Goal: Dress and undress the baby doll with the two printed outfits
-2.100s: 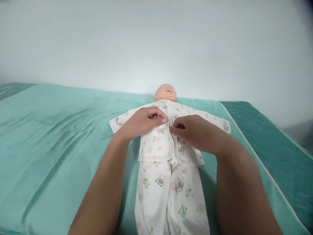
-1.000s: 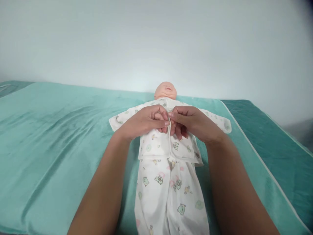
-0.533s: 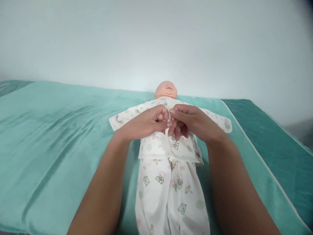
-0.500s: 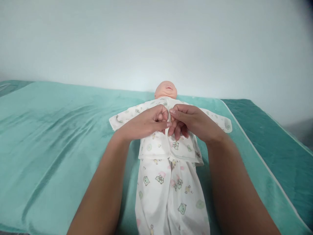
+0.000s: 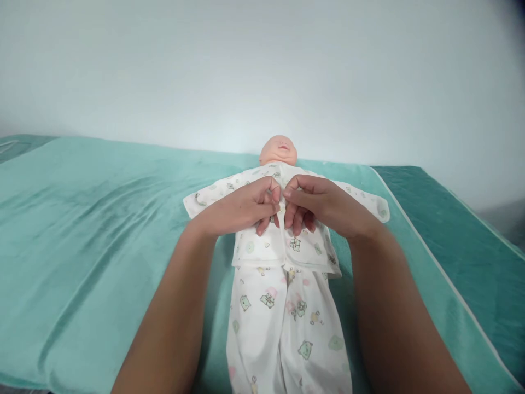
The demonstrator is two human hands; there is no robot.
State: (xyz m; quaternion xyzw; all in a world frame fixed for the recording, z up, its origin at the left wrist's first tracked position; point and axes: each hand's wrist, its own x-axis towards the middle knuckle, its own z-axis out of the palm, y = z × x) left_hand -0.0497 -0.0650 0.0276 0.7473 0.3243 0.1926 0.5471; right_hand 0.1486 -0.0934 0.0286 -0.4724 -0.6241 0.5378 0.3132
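A baby doll (image 5: 279, 150) lies on its back with its head away from me. It wears a white baby jacket (image 5: 254, 249) printed with small animals, and matching trousers (image 5: 262, 328). Both sleeves are spread out to the sides. Over the chest, my left hand (image 5: 250, 205) pinches the jacket's front edge at the centre line. Facing it from the other side, my right hand (image 5: 315, 202) pinches the opposite front edge. A narrow gap separates the fingertips of the two hands. What exactly lies between the fingers, cloth or a fastener, is hidden.
Under the doll is a light green sheet (image 5: 102, 246) with creases on the left. A darker green cover (image 5: 459, 241) shows along the right side. A pale wall (image 5: 205, 71) rises behind the far edge.
My left hand's lower fingers have loosened and spread downward, and its thumb has drawn back slightly. The hands are a little further apart. The doll has not moved.
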